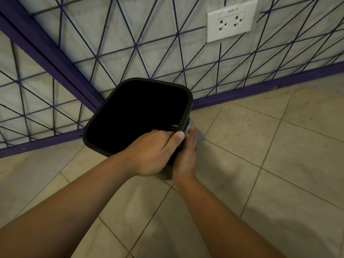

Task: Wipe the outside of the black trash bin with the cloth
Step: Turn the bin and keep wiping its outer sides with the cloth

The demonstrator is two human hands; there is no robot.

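Two bare forearms in from the bottom edge, over beige floor tiles (279, 138) with dark grout lines.

Left hand (154, 151) on the near rim of the black trash bin (137, 112): fingers curled over the rim into the opening, thumb lying along the outside of the near right corner. Holding the bin.

Right hand (186, 155) just beside the left, against the bin's right outer wall, below the rim. Grey cloth (201, 135) showing past the fingertips, pressed between hand and wall; part of it at the rim edge, part lower toward the floor. Fingers mostly hidden behind the bin and the left thumb; curl round the cloth cannot be told.

Bin tilted, opening toward the camera, interior dark. Standing on the floor near the corner where two wall sections meet.

Behind: pale wall with a purple wire grid (130, 43) of triangles, purple baseboard beneath. White double socket plate (231, 21) on the wall, upper right.
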